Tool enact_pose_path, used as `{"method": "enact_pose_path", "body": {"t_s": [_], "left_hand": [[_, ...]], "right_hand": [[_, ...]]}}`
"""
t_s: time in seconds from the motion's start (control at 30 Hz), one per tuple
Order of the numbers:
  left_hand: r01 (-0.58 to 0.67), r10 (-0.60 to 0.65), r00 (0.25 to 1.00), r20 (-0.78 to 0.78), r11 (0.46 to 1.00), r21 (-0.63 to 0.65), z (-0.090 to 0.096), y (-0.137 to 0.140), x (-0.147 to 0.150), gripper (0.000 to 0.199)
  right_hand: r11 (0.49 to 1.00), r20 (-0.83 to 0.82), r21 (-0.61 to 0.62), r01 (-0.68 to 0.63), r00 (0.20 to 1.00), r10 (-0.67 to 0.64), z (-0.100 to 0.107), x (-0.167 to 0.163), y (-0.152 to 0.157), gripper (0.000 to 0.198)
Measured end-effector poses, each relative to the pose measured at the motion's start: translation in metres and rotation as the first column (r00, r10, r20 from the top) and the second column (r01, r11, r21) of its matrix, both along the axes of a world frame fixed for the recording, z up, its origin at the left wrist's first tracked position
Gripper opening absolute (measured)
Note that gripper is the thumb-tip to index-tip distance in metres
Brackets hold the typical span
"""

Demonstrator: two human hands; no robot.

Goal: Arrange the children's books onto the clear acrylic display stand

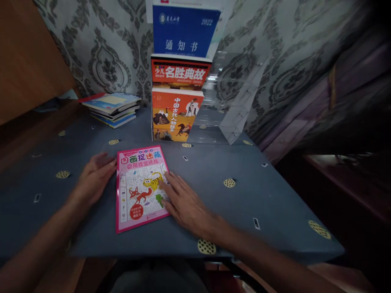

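A pink picture-puzzle book (143, 189) with a fox and a striped yellow cat on its cover lies closed on the table. My right hand (186, 203) rests over its right edge, fingers stretched out and lying flat on the cover. At the book's upper left edge is my left hand (94, 177), its fingers loosely extended and slightly blurred. The left fingertips are at the edge or just beside it; I cannot tell whether they touch. Neither hand grips anything.
Behind the book stands a clear acrylic rack (235, 110), its left side holding an orange book (174, 116), a red-titled book (183, 74) and a blue booklet (185, 32). A stack of books (113, 108) sits at the back left. A blue patterned cloth (244, 203) covers the table.
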State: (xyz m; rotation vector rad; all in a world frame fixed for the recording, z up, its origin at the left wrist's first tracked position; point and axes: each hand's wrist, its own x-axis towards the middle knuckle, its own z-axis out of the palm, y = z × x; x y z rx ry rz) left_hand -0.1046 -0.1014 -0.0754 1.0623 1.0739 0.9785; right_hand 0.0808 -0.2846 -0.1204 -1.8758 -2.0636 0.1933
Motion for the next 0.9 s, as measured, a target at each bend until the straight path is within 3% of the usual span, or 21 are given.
{"method": "enact_pose_path", "body": {"t_s": [0.07, 0.13, 0.27, 0.37, 0.43, 0.47, 0.57, 0.63, 0.7, 0.8, 0.9], "left_hand": [[0.023, -0.007, 0.997, 0.072, 0.974, -0.225, 0.010, -0.005, 0.004, 0.037], [0.099, -0.074, 0.994, 0.081, 0.925, -0.368, 0.014, -0.012, 0.007, 0.029], [0.107, -0.071, 0.993, 0.099, 0.890, -0.443, 0.010, -0.024, 0.013, 0.027], [0.142, -0.077, 0.984, 0.161, 0.885, -0.444, 0.005, -0.024, 0.018, 0.031], [0.172, -0.105, 0.979, 0.174, 0.886, -0.430, 0.004, -0.020, 0.022, 0.032], [0.180, -0.120, 0.979, 0.166, 0.888, -0.423, 0.005, -0.019, 0.023, 0.033], [0.180, -0.144, 0.983, 0.118, 0.897, -0.405, 0.008, -0.015, 0.028, 0.035], [0.170, -0.148, 0.985, 0.086, 0.905, -0.389, 0.010, -0.013, 0.031, 0.034], [0.168, -0.159, 0.986, 0.055, 0.914, -0.370, 0.009, -0.009, 0.032, 0.031], [0.104, -0.119, 0.992, -0.039, 0.954, -0.281, 0.002, -0.002, 0.029, 0.022], [0.068, -0.074, 0.981, -0.177, 0.997, -0.037, -0.006, 0.007, 0.020, 0.030]], "right_hand": [[1.000, -0.041, 0.011, 0.005, 0.999, -0.005, -0.002, 0.001, 0.000, 0.050], [1.000, -0.096, 0.026, 0.006, 0.995, -0.004, -0.004, 0.002, -0.001, 0.051], [0.999, -0.294, 0.030, 0.030, 0.956, -0.020, -0.005, 0.006, -0.002, 0.057], [0.995, -0.518, 0.034, 0.096, 0.853, -0.065, -0.002, 0.010, 0.001, 0.071], [0.989, -0.689, 0.032, 0.143, 0.720, -0.081, 0.001, 0.011, 0.006, 0.080], [0.989, -0.783, 0.019, 0.149, 0.617, -0.078, 0.003, 0.011, 0.009, 0.082], [0.997, -0.978, -0.070, 0.020, 0.195, -0.072, 0.008, 0.008, 0.021, 0.076], [0.989, -0.995, -0.091, -0.115, -0.017, -0.093, 0.012, 0.004, 0.029, 0.066], [0.982, -0.988, -0.078, -0.173, -0.118, -0.100, 0.014, 0.000, 0.036, 0.060], [0.988, -0.979, -0.055, -0.148, -0.185, -0.082, 0.015, -0.005, 0.044, 0.060], [0.990, -0.972, -0.055, -0.130, -0.222, -0.083, 0.012, -0.008, 0.051, 0.062]]}}
